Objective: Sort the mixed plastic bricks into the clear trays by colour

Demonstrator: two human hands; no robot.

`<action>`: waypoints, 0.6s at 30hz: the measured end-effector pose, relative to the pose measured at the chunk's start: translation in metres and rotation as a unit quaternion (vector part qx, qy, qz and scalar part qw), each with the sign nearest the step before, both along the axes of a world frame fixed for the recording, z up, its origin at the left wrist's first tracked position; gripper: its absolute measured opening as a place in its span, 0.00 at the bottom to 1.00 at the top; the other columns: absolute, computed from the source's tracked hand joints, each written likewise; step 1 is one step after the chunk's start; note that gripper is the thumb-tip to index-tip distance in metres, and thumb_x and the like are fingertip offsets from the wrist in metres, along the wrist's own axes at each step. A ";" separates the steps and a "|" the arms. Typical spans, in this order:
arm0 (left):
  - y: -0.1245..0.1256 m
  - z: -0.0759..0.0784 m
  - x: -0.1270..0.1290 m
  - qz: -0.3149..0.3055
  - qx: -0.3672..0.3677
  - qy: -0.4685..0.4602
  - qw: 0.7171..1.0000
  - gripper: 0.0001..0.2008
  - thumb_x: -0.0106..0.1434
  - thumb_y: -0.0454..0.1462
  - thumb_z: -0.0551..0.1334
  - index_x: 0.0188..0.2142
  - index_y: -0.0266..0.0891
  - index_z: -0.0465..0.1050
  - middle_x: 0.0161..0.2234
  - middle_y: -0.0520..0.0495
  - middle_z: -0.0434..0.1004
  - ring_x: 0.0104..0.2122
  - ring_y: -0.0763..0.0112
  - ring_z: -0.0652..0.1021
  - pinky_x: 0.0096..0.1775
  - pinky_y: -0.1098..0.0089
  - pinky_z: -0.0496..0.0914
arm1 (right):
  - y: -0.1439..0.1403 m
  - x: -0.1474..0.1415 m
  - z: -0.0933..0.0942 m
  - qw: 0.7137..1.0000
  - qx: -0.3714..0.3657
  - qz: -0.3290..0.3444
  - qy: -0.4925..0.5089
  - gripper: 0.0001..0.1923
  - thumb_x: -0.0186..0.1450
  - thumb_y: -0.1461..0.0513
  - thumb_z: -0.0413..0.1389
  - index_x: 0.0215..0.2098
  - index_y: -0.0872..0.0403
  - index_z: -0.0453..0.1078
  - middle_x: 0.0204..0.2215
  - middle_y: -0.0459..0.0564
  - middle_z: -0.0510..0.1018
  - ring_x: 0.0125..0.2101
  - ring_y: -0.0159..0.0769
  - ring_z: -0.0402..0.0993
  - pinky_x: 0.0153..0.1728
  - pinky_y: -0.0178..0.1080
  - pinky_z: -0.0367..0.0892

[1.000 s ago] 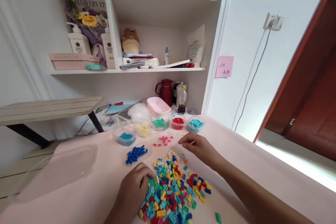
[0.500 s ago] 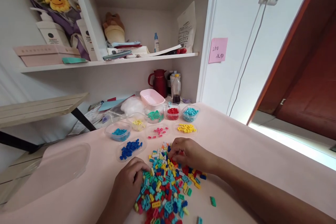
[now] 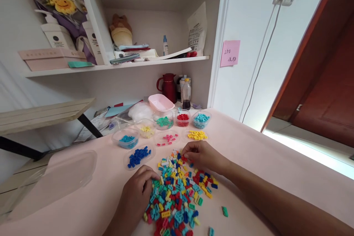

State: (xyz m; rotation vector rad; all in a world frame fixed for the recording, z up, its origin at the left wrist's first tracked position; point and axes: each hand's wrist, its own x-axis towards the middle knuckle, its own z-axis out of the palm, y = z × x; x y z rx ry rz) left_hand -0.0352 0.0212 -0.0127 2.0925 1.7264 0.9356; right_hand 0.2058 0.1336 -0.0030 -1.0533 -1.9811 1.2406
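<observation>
A heap of small toy building bricks (image 3: 173, 197) in mixed colours lies on the pink-covered table. My right hand (image 3: 203, 155) is over the heap's far right edge, with thumb and index finger pinched on a red brick (image 3: 184, 158). My left hand (image 3: 139, 188) rests against the heap's left side. Its index finger reaches onto the bricks, apart from the thumb, and no brick shows in it; the other fingertips are hidden. Red and yellow bricks (image 3: 204, 179) lie loose below my right wrist.
Clear containers of sorted bricks stand beyond the heap: dark blue (image 3: 138, 156), blue (image 3: 127, 140), pink (image 3: 168, 139), yellow (image 3: 197, 135), green (image 3: 164, 122), red (image 3: 183, 119) and light blue (image 3: 201, 119). A clear lid (image 3: 69, 169) lies left. Behind are a pink tub (image 3: 161, 102) and a red jug (image 3: 168, 88).
My right hand has shifted slightly up and to the right, uncovering bricks beneath it; a red brick now shows at its fingertips. My left hand stays at the heap's left side.
</observation>
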 end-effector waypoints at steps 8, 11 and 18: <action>-0.001 -0.001 0.000 0.000 0.013 0.000 1.000 0.15 0.60 0.29 0.49 0.30 0.43 0.74 0.34 0.49 0.76 0.36 0.69 0.77 0.38 0.72 0.68 | -0.001 0.002 0.011 0.991 -0.077 -0.017 0.111 0.14 0.56 0.53 0.60 0.32 0.56 0.74 0.22 0.45 0.74 0.23 0.31 0.68 0.27 0.35 0.63; -0.002 0.000 0.001 -0.002 0.017 -0.004 1.000 0.15 0.60 0.29 0.49 0.29 0.43 0.74 0.34 0.49 0.76 0.36 0.69 0.77 0.38 0.72 0.68 | -0.004 0.002 0.016 0.989 -0.075 -0.032 0.123 0.14 0.55 0.54 0.61 0.32 0.57 0.74 0.21 0.45 0.74 0.23 0.30 0.66 0.28 0.35 0.62; -0.002 0.000 0.002 -0.001 0.021 -0.017 1.000 0.16 0.59 0.28 0.49 0.29 0.43 0.74 0.33 0.48 0.76 0.36 0.68 0.77 0.39 0.71 0.68 | -0.002 0.008 0.021 0.986 -0.077 -0.037 0.145 0.15 0.52 0.54 0.63 0.33 0.56 0.73 0.26 0.47 0.75 0.26 0.31 0.68 0.29 0.35 0.63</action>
